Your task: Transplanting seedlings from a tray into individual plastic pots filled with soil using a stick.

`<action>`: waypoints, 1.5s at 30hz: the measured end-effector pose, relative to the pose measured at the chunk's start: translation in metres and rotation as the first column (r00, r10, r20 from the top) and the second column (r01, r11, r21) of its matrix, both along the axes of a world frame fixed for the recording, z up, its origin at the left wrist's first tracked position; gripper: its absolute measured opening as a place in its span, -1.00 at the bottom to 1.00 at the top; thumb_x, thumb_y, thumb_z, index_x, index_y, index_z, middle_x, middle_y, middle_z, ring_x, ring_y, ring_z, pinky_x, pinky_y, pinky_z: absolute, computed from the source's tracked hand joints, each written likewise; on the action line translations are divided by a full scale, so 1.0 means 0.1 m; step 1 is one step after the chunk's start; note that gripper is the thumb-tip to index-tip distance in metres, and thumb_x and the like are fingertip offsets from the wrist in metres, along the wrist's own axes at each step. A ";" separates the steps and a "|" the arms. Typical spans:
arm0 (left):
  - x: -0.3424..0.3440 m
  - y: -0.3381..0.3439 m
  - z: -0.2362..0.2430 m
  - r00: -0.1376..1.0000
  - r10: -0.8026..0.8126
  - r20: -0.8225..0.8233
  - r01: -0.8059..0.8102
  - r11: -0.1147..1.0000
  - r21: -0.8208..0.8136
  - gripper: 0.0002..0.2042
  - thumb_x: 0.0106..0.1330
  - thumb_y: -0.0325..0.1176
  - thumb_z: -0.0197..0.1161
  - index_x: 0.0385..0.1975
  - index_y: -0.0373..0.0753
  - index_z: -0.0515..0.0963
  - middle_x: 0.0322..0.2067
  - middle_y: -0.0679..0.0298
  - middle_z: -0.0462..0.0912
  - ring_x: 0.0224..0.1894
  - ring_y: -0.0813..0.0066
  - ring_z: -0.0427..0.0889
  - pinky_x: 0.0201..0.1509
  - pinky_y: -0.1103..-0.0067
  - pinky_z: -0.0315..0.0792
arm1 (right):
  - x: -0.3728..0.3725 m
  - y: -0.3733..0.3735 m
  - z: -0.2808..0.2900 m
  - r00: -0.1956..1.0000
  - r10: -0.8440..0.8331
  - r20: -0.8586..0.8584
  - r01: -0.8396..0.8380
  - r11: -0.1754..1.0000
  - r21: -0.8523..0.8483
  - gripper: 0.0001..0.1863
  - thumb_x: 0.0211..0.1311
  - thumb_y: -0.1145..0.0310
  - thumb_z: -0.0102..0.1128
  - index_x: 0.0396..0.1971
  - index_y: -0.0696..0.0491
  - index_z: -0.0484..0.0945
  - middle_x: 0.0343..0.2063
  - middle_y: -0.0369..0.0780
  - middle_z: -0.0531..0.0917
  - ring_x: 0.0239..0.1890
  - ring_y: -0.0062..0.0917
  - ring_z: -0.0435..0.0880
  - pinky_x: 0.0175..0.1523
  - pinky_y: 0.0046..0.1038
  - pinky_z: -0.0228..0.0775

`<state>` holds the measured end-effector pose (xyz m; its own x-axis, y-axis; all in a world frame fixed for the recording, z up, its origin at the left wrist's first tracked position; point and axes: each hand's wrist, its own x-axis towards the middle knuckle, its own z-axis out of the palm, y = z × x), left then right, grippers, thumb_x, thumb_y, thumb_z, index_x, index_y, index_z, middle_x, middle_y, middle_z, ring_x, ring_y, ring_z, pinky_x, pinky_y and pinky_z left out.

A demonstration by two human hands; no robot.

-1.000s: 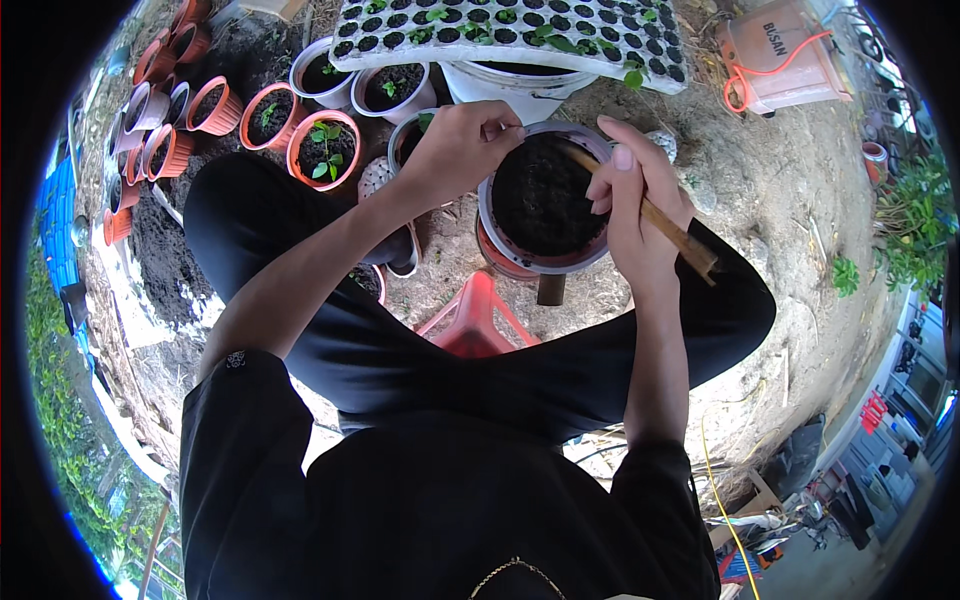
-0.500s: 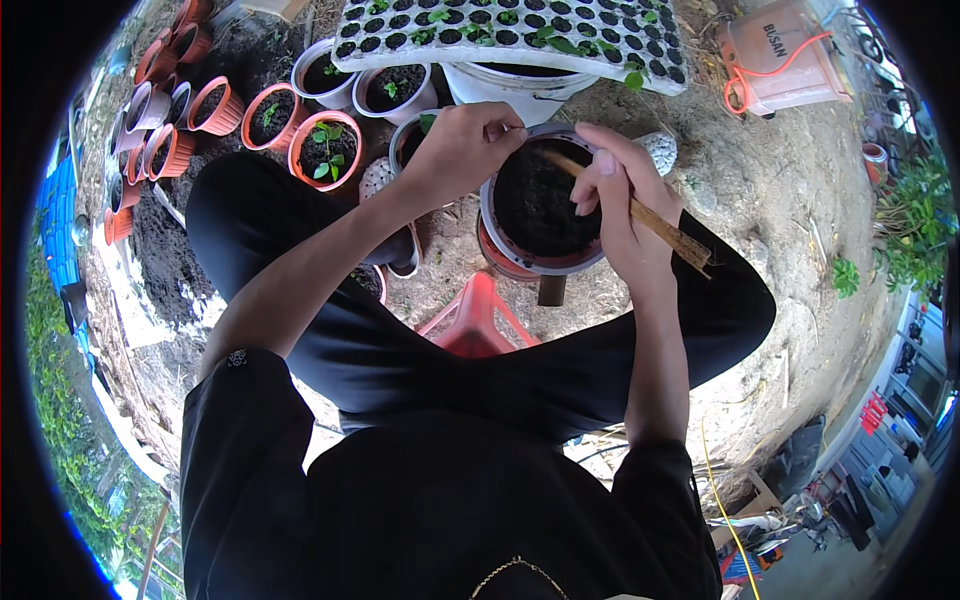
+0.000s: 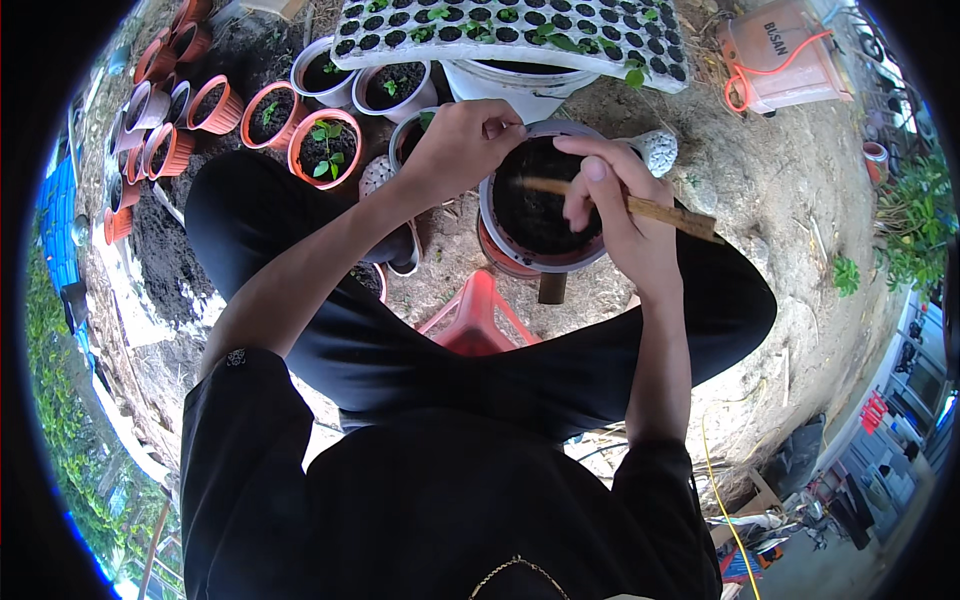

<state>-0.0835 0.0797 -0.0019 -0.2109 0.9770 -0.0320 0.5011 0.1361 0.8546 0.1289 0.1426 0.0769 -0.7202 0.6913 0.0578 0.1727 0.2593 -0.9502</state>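
Note:
A pot of dark soil (image 3: 535, 215) with a pale rim sits between my knees. My left hand (image 3: 472, 145) is pinched at its upper-left rim; whatever its fingertips hold is too small to make out. My right hand (image 3: 625, 205) grips a brown split stick (image 3: 680, 216), whose far end, slightly blurred, reaches over the soil. Behind the pot a white bucket (image 3: 515, 95) stands under a white foam seedling tray (image 3: 500, 50) with small green plants.
Orange pots (image 3: 215, 105) and pale pots (image 3: 390, 92), some with seedlings, crowd the left, beside loose dark soil (image 3: 165, 265). A red stool (image 3: 472, 325) sits below the pot. A plastic container (image 3: 780, 65) with an orange cord lies at upper right, green plants (image 3: 910, 220) below it.
My right hand has shifted left and turned, so the stick lies flatter across the soil, its far end further left. My left hand stays nearly where it was.

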 end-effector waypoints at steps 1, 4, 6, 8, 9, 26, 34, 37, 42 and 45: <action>-0.01 -0.01 0.00 1.000 0.002 -0.002 -0.002 1.000 0.001 -0.76 0.37 -0.25 0.33 -0.17 -0.31 0.69 -0.39 0.16 0.74 -0.36 0.44 0.67 -0.18 0.49 0.54 | 0.02 0.01 0.03 0.997 0.040 0.067 -0.036 0.998 -0.059 -0.74 0.56 0.37 0.01 0.06 0.10 0.62 -0.61 -0.30 0.58 -0.59 -0.72 0.53 -0.43 -0.63 0.39; -0.01 0.00 -0.01 1.000 0.012 -0.005 -0.012 1.000 -0.010 -0.76 0.36 -0.26 0.34 -0.17 -0.31 0.69 -0.39 0.16 0.74 -0.35 0.45 0.68 -0.18 0.50 0.54 | 0.09 0.08 0.09 0.997 -0.078 0.027 0.081 0.982 -0.172 -0.73 0.58 0.34 0.00 0.06 0.12 0.61 -0.60 -0.31 0.59 -0.58 -0.74 0.52 -0.42 -0.63 0.38; 0.00 0.00 -0.01 1.000 0.014 -0.012 -0.014 1.000 -0.015 -0.77 0.36 -0.27 0.34 -0.17 -0.31 0.69 -0.39 0.16 0.74 -0.35 0.45 0.68 -0.18 0.50 0.54 | 0.08 0.09 0.02 0.989 -0.134 -0.067 0.124 0.984 -0.128 -0.72 0.59 0.33 0.00 0.05 0.12 0.61 -0.59 -0.31 0.59 -0.57 -0.75 0.52 -0.41 -0.65 0.38; 0.00 0.00 -0.01 1.000 0.015 -0.020 -0.016 1.000 -0.021 -0.77 0.36 -0.27 0.34 -0.17 -0.31 0.69 -0.38 0.15 0.74 -0.35 0.45 0.68 -0.18 0.50 0.54 | 0.07 0.11 -0.02 0.975 -0.179 -0.132 0.174 0.983 -0.051 -0.71 0.59 0.29 0.00 0.04 0.13 0.62 -0.58 -0.32 0.59 -0.56 -0.77 0.52 -0.41 -0.68 0.36; 0.00 0.00 -0.02 1.000 0.019 -0.024 -0.019 1.000 -0.012 -0.77 0.36 -0.27 0.34 -0.17 -0.31 0.69 -0.38 0.15 0.74 -0.35 0.44 0.69 -0.18 0.50 0.55 | 0.07 0.11 -0.01 0.975 -0.181 -0.131 0.176 0.983 -0.051 -0.71 0.59 0.29 0.00 0.04 0.13 0.62 -0.58 -0.32 0.59 -0.56 -0.77 0.52 -0.41 -0.68 0.36; -0.02 -0.01 0.00 0.999 0.026 -0.033 -0.027 0.999 -0.020 -0.77 0.35 -0.26 0.35 -0.18 -0.31 0.68 -0.38 0.13 0.74 -0.35 0.40 0.70 -0.18 0.48 0.56 | 0.20 0.16 0.11 0.993 0.045 0.111 -0.016 0.967 -0.255 -0.70 0.61 0.26 -0.03 -0.01 0.12 0.63 -0.73 -0.41 0.40 -0.69 -0.81 0.31 -0.54 -0.67 0.10; -0.02 -0.01 0.02 0.999 0.024 -0.040 -0.025 0.999 -0.039 -0.75 0.36 -0.24 0.34 -0.18 -0.31 0.68 -0.38 0.10 0.74 -0.35 0.36 0.70 -0.18 0.45 0.55 | 0.12 0.12 0.04 0.988 -0.146 -0.052 0.132 0.969 -0.210 -0.69 0.62 0.26 -0.04 0.01 0.12 0.61 -0.70 -0.37 0.48 -0.68 -0.80 0.37 -0.52 -0.68 0.20; -0.03 -0.01 0.03 0.999 0.025 -0.046 -0.027 0.999 -0.043 -0.75 0.36 -0.23 0.34 -0.18 -0.32 0.67 -0.38 0.10 0.74 -0.35 0.35 0.70 -0.18 0.45 0.55 | 0.12 0.12 0.08 0.999 -0.005 0.043 0.016 0.967 -0.252 -0.68 0.63 0.28 -0.09 0.03 0.16 0.59 -0.67 -0.33 0.52 -0.65 -0.75 0.44 -0.50 -0.67 0.27; -0.03 -0.01 0.03 0.999 0.036 -0.037 -0.037 0.999 -0.033 -0.79 0.33 -0.31 0.32 -0.21 -0.33 0.69 -0.42 0.04 0.73 -0.36 0.23 0.74 -0.17 0.41 0.59 | 0.12 0.14 0.09 0.985 0.086 0.153 -0.035 0.950 -0.312 -0.65 0.64 0.30 -0.14 0.06 0.22 0.55 -0.62 -0.28 0.57 -0.61 -0.68 0.52 -0.44 -0.64 0.37; -0.02 0.00 0.01 0.999 0.032 -0.035 -0.033 0.999 -0.038 -0.78 0.34 -0.29 0.34 -0.20 -0.33 0.68 -0.40 0.07 0.73 -0.35 0.30 0.71 -0.17 0.44 0.57 | 0.10 0.14 0.01 0.995 -0.092 -0.036 0.081 0.967 -0.240 -0.68 0.62 0.24 -0.05 0.03 0.14 0.60 -0.62 -0.32 0.57 -0.62 -0.76 0.49 -0.50 -0.68 0.27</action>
<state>-0.0858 0.0799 -0.0010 -0.2439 0.9678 -0.0614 0.5252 0.1851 0.8306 0.1391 0.1569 0.0777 -0.6575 0.7488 -0.0840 0.1385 0.0105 -0.9903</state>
